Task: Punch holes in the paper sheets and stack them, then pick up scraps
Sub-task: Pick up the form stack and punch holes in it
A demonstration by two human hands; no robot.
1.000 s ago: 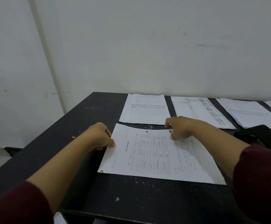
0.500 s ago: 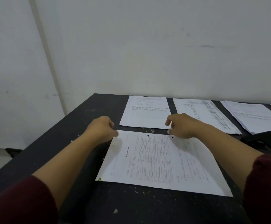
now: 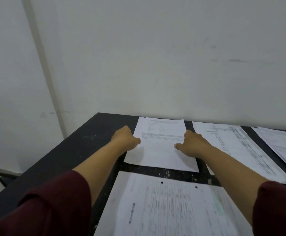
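Note:
A punched sheet with a printed table lies nearest me on the black table; two holes show along its far edge. Beyond it, by the wall, lies a plain printed sheet. My left hand is at that sheet's left edge, fingers curled and thumb on the paper, pinching it. My right hand lies over the sheet's right edge, with the index finger stretched out on the paper and the thumb spread. The hole punch is out of view.
More printed sheets lie in a row to the right along the wall, one beside my right arm and another pile at the frame edge. White specks of paper dot the table between the two near sheets. The table's left edge drops to the floor.
Both hands let go of the punched sheet and reached forward to the sheet by the wall. The view has tilted up, and the hole punch has dropped out of view.

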